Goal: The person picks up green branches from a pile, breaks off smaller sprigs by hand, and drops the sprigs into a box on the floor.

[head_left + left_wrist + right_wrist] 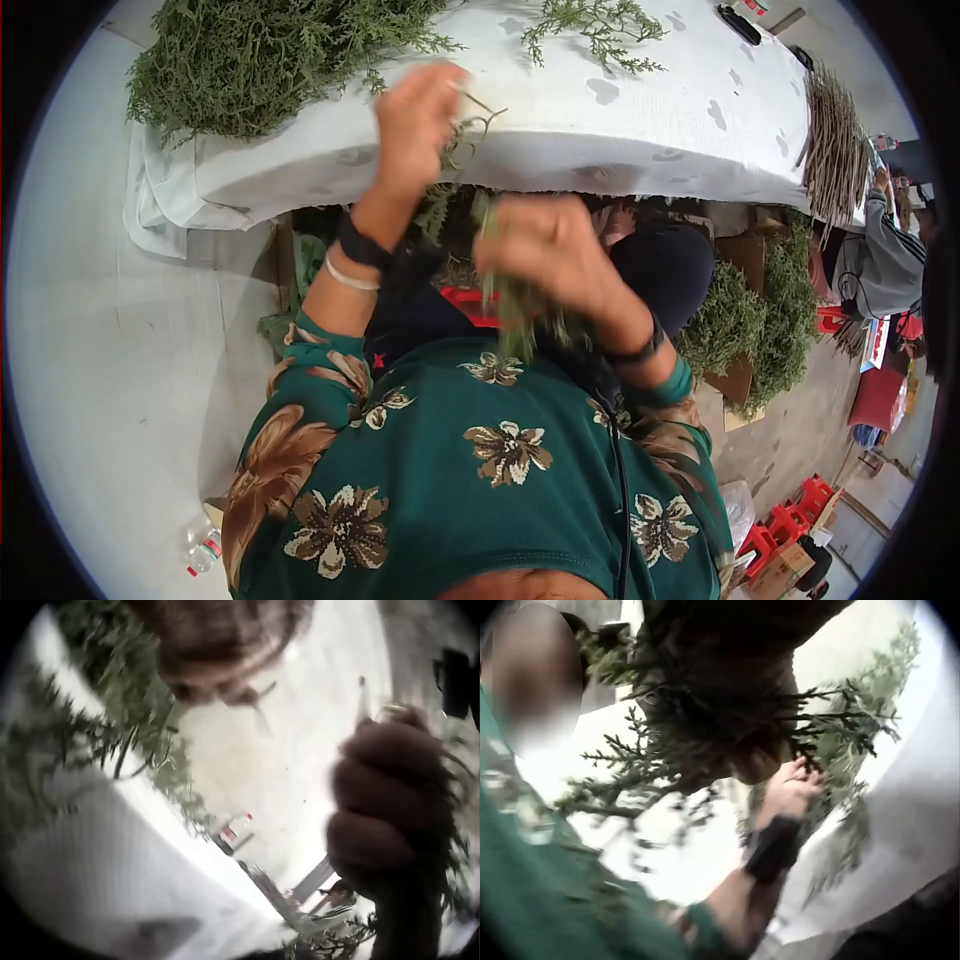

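Head: right hand point(548, 252) curls round sprigs point(515, 320) in front of the shirt point(425, 450). Left hand point(415, 125) is up by the cloth point(600, 150) edge, blurred; a thin stem point(493, 112) shows beside it, can't tell if pinched.

Left wrist: right hand is a fist, fingers curled, greenery sticking out past it.

Right wrist: forked tips fan out around the grip. Sprigs look light and springy; fine tips probably snap easily, so hold bunched stems, not leafy ends.
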`<state>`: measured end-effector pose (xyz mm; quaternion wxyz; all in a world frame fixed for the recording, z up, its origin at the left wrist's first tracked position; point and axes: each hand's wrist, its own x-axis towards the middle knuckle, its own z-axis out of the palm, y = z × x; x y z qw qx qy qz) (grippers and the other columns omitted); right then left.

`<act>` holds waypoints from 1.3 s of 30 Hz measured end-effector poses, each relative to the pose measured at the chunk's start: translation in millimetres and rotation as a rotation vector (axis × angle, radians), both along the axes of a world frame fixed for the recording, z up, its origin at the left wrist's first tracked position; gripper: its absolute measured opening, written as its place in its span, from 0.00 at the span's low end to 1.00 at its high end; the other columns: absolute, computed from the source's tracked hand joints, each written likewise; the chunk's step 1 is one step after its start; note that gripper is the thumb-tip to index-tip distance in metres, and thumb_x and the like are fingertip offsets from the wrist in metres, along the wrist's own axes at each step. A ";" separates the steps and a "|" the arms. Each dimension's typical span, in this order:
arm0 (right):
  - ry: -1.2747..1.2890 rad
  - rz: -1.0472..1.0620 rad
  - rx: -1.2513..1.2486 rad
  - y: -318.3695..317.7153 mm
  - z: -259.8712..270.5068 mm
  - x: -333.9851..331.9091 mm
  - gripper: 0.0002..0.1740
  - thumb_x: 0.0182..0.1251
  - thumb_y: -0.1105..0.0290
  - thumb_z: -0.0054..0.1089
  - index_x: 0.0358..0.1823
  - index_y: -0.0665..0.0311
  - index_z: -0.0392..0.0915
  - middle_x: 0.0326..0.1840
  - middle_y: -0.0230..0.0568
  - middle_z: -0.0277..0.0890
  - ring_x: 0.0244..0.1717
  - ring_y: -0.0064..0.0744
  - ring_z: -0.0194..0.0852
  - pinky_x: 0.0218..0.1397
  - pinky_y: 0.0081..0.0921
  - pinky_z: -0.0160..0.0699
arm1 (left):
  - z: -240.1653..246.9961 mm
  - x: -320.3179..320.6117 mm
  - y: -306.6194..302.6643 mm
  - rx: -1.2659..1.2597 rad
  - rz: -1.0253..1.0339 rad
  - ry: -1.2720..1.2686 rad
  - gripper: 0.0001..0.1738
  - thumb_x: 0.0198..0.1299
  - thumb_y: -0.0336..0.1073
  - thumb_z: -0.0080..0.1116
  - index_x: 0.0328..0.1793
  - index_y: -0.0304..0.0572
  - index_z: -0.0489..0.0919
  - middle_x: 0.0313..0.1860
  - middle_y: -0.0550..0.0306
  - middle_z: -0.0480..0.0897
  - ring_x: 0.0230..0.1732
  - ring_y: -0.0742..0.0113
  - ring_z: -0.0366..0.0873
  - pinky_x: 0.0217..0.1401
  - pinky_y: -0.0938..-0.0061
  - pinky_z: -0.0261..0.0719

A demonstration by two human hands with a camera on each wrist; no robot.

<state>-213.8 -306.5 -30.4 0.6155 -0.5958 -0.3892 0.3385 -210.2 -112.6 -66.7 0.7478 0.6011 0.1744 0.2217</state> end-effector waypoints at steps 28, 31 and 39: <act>0.270 -0.066 -0.183 3.3 -33.5 23.2 0.12 0.60 0.67 0.56 0.38 0.69 0.79 0.26 0.30 0.74 0.31 0.21 0.69 0.40 0.19 0.68 | 22.2 -1.1 39.4 -0.664 -0.465 -0.427 0.12 0.68 0.37 0.46 0.45 0.35 0.73 0.18 0.64 0.67 0.12 0.80 0.53 0.18 0.83 0.50; -0.029 -0.051 -0.270 -26.5 -12.5 17.8 0.14 0.60 0.64 0.54 0.33 0.70 0.78 0.28 0.31 0.74 0.32 0.21 0.66 0.42 0.18 0.64 | 18.8 -11.4 29.5 -0.737 -0.525 -0.329 0.12 0.68 0.37 0.45 0.45 0.34 0.72 0.17 0.65 0.66 0.11 0.80 0.53 0.17 0.83 0.49; 0.110 -0.345 -0.129 -108.5 -27.0 18.8 0.12 0.53 0.68 0.54 0.34 0.72 0.75 0.47 0.44 0.74 0.33 0.23 0.69 0.42 0.20 0.69 | 50.9 -46.9 128.9 -0.846 -0.490 -0.602 0.13 0.70 0.35 0.39 0.46 0.29 0.70 0.16 0.67 0.61 0.09 0.79 0.51 0.15 0.81 0.47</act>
